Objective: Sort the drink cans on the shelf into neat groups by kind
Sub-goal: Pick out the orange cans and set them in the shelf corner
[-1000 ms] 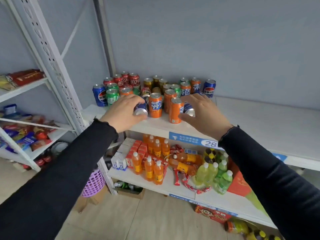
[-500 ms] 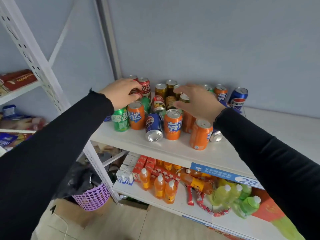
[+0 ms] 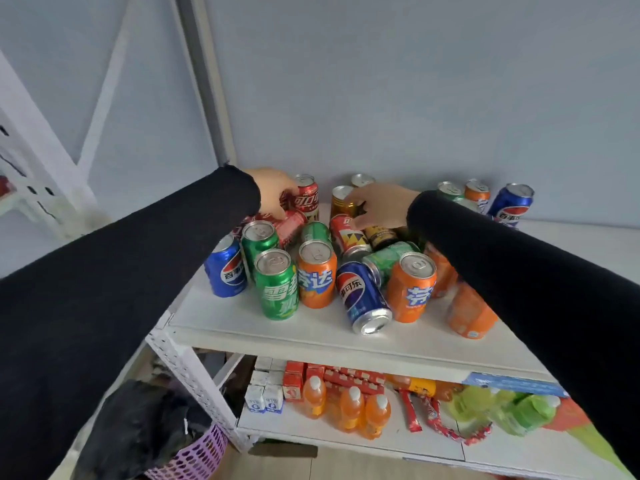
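Note:
Mixed drink cans crowd the left end of the white shelf board (image 3: 277, 337). In front stand a green can (image 3: 277, 282) and two orange cans (image 3: 317, 271) (image 3: 410, 287); a blue cola can (image 3: 363, 299) and a green can (image 3: 388, 258) lie on their sides. My left hand (image 3: 273, 192) reaches to the back left, fingers curled on a tipped red cola can (image 3: 291, 225) beside an upright red one (image 3: 306, 195). My right hand (image 3: 377, 206) hovers over lying dark cans, fingertips at a gold can (image 3: 341, 202); its grip is unclear.
Another blue can (image 3: 227, 268) stands at the left edge by the perforated post (image 3: 194, 372). A blue (image 3: 512, 202), an orange (image 3: 477, 194) and a green can (image 3: 448, 190) stand against the back wall. Bottles and cartons fill the lower shelf (image 3: 349, 410). A purple basket (image 3: 197, 455) sits below.
Both hands left the front cans and reached to the back row. The left went to the red cans, the right to the gold ones. My head came closer and looks down more.

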Demonstrator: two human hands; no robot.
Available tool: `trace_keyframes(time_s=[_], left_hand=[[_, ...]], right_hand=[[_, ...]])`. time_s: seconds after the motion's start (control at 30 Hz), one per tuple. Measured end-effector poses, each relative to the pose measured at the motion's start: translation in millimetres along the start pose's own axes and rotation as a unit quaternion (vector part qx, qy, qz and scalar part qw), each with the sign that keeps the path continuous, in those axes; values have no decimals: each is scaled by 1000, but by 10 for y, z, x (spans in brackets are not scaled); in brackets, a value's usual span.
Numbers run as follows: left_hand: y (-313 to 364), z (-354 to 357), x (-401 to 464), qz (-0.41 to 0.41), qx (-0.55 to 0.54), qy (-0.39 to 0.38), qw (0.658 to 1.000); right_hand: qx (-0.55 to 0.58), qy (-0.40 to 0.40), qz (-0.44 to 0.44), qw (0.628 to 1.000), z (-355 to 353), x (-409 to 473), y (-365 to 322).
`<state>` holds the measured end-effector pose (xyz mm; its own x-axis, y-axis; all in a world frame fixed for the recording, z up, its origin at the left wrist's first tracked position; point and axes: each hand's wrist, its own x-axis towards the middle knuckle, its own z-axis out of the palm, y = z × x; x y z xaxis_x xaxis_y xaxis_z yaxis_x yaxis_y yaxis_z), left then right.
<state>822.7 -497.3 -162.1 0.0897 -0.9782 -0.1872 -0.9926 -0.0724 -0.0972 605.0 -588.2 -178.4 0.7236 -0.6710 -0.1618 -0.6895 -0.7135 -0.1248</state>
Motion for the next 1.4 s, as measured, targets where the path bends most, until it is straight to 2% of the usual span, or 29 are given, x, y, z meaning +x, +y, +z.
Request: trace_keyframes(time_s=[0.33, 0.6, 0.83, 1.0, 1.17, 1.27, 1.4], left_hand=[[-141, 238, 587, 31, 51, -75, 995], [-98, 299, 789, 21, 61, -131, 989], [-14, 336, 884, 7, 85, -161, 983], [-18, 284, 807, -5, 50, -128, 990], [-123, 257, 698, 7, -9, -23, 1000], [-179, 310, 625, 8, -45, 28, 999], [-222, 393, 573, 13, -72, 94, 993]], right_hand=[[-77, -74, 56, 993, 142, 576, -61], [43, -188, 91, 977, 200, 830, -16], [47, -228, 68, 970, 184, 927, -33], [47, -190, 54, 979, 143, 827, 0], [-19, -58, 31, 998, 182, 676, 103], [-15, 23, 27, 999, 249, 602, 160], [4, 75, 6, 997, 278, 547, 167]])
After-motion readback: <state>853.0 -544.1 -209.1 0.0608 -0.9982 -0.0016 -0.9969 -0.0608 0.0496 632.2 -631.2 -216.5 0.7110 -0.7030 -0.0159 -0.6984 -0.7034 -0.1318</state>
